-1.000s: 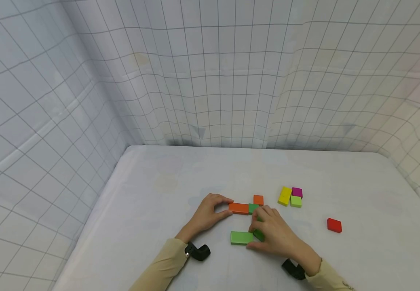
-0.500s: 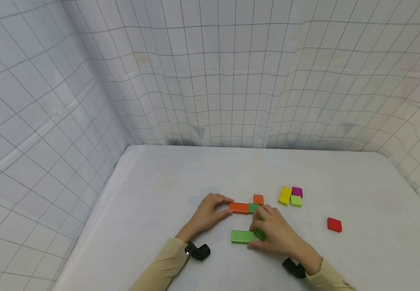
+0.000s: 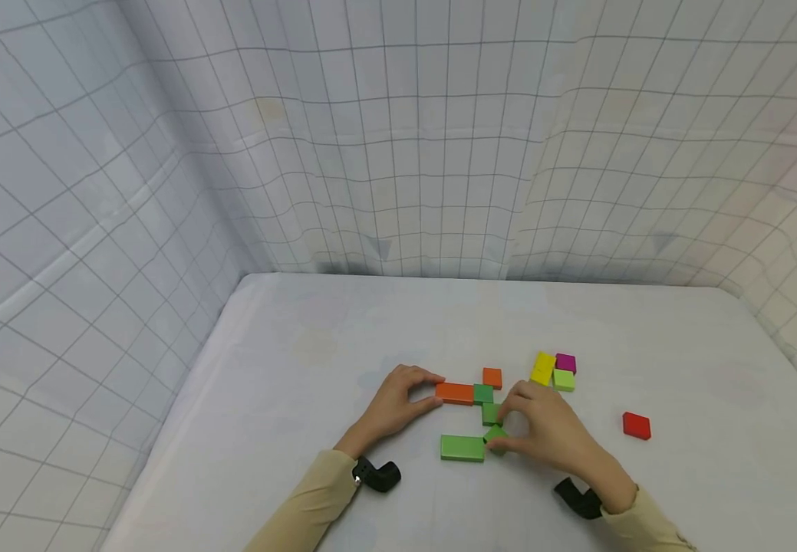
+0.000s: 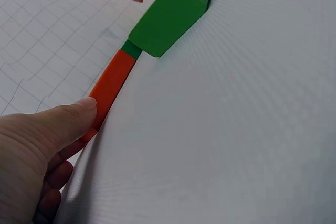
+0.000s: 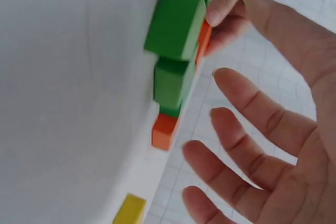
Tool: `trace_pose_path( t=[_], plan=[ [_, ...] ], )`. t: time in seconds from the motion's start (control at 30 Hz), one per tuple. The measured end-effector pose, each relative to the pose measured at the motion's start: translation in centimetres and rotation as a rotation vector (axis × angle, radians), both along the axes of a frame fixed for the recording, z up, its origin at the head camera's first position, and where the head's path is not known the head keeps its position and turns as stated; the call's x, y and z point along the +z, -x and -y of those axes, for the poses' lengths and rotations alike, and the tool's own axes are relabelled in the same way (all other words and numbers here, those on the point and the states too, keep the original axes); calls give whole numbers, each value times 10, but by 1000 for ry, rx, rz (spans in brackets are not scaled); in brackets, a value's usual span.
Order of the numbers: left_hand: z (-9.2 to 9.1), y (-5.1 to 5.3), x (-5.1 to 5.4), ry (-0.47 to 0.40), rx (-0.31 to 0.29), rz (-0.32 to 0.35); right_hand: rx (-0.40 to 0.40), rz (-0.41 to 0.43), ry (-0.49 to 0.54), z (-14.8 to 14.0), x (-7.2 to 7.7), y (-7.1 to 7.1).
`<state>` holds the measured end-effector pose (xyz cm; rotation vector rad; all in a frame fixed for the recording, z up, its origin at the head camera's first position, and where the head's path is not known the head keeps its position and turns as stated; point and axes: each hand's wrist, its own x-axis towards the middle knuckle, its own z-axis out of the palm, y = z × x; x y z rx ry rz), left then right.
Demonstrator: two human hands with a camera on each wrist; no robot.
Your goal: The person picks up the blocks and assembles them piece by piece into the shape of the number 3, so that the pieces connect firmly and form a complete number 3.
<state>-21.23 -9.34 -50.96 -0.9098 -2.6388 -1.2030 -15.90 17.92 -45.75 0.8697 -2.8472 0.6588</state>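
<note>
My left hand (image 3: 395,402) pinches the left end of a long orange block (image 3: 455,393) between thumb and fingers; the left wrist view shows its thumb along the orange block (image 4: 110,85). A small dark green block (image 3: 483,394) touches that block's right end, with a small orange block (image 3: 492,377) behind it. Nearer me lie a green block (image 3: 491,414), another green block (image 3: 495,439) turned askew, and a long light green block (image 3: 462,448). My right hand (image 3: 546,429) is just right of the green blocks. Its fingers (image 5: 252,156) are spread, apart from the blocks, in the right wrist view.
Farther back on the white table (image 3: 343,330) sit a yellow block (image 3: 543,368), a purple block (image 3: 566,363) and a lime block (image 3: 564,380), close together. A red block (image 3: 636,425) lies alone at the right. Grid-patterned curtains (image 3: 398,153) surround the table.
My right hand has let go of the green blocks and shifted right, uncovering them; the nearer one now sits askew. My left hand stays on the orange block.
</note>
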Motion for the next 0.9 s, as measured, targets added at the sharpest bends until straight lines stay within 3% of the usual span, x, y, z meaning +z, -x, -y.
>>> trace_pose_path(
  t=[0.13, 0.23, 0.43, 0.6, 0.7, 0.9],
  plan=[
    [-1, 0, 0, -3, 0, -5, -62, 93, -52, -8, 3, -2],
    [-1, 0, 0, -3, 2, -8, -47, 146, -71, -10, 4, -3],
    [-1, 1, 0, 8, 12, 26, -26, 144, -81, -6, 0, -5],
    [-2, 1, 0, 16, 20, 50, -80, 162, -68, -14, 7, 0],
    [-2, 2, -1, 18, 18, 45, -145, 123, -44, -29, 11, 7],
    [-2, 1, -1, 11, 13, 22, -239, -64, -55, -60, 6, 20]
  ],
)
